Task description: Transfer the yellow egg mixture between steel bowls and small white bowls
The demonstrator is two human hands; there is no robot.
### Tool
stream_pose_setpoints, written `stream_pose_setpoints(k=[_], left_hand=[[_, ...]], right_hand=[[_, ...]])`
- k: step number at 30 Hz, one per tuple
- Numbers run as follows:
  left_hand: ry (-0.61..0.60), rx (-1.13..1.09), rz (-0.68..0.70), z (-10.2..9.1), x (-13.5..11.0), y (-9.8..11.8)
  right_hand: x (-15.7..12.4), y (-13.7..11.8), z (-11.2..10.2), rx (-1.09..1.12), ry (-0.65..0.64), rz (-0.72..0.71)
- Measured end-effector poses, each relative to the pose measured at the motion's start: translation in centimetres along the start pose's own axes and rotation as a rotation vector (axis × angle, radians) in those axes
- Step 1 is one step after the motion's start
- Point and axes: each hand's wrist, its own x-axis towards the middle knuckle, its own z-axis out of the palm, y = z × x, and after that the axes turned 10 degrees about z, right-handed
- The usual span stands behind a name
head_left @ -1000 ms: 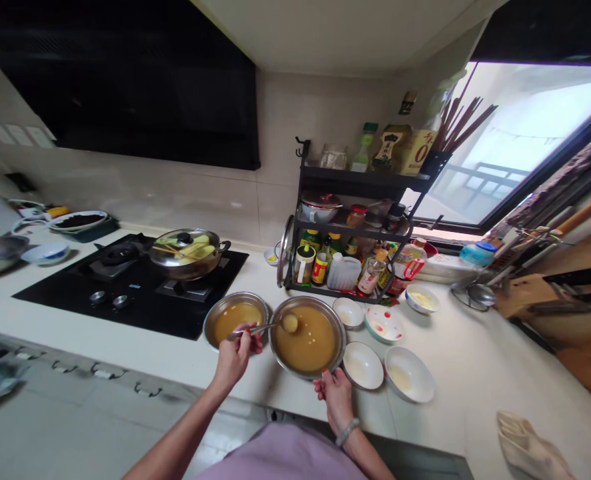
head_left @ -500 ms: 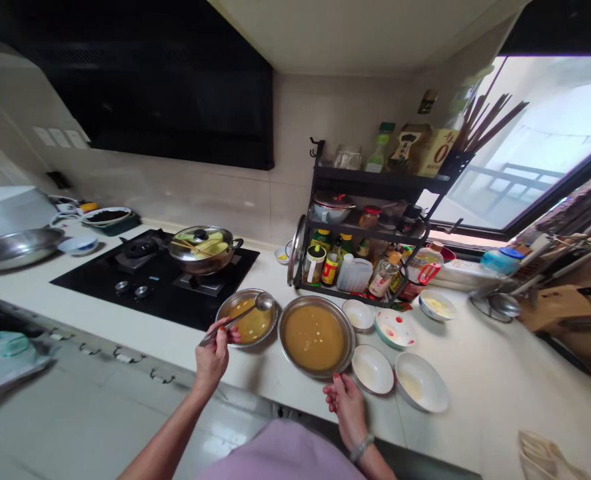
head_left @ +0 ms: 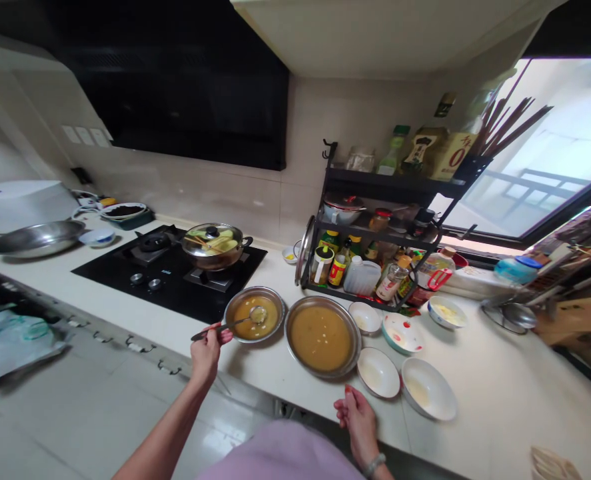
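Note:
My left hand (head_left: 206, 350) is closed around the dark handle of a metal ladle (head_left: 235, 323). The ladle's bowl rests in yellowish-brown liquid inside the smaller steel bowl (head_left: 280, 319), with pale bits afloat. Right beside it stands a larger steel bowl (head_left: 358, 347), holding brown liquid with a few light flecks. My right hand (head_left: 359, 417), fingers loosely curled with nothing visible in them, hovers by the counter's front edge. Closest to it are that larger bowl and a white bowl (head_left: 375, 363) with a little pale residue.
On the black stove (head_left: 125, 270) sits a lidded pan (head_left: 210, 257). A dark rack (head_left: 390, 177) carries bottles and jars at the wall. More bowls, including a deep white one (head_left: 438, 397), cover the counter's right part. A wide steel pan (head_left: 40, 240) lies far left.
The ladle's bowl has gone down from above the smaller bowl into its liquid, with my left hand shifting slightly left and down. My right hand remains near the counter edge. The view has shifted left.

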Motion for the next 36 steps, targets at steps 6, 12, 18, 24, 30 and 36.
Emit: stream_pose_setpoints(k=[6, 12, 18, 24, 30, 36], left_hand=[[0.123, -0.126, -0.078, 0.2, 0.6, 1.8], [0.043, -0.174, -0.025, 1.2, 0.7, 3.3], [-0.119, -0.148, -0.017, 3.8, -1.2, 4.3], [-0.398, -0.102, 0.155, 6.6, -4.7, 3.4], [-0.73, 0.127, 0.679, 6.2, -7.2, 1.9], [-0.445, 0.068, 0.536, 4.5, -5.4, 2.2]], right_hand=[[0.8, 1.1, -0.7, -0.029, 0.017, -0.006], [1.2, 1.2, -0.7, -0.045, 0.032, -0.015], [1.4, 1.3, -0.8, -0.057, 0.02, -0.016], [1.5, 1.5, -1.0, -0.055, 0.009, -0.026], [1.5, 1.4, -1.1, -0.038, -0.002, -0.014], [1.4, 1.5, -1.2, -0.034, -0.001, 0.001]])
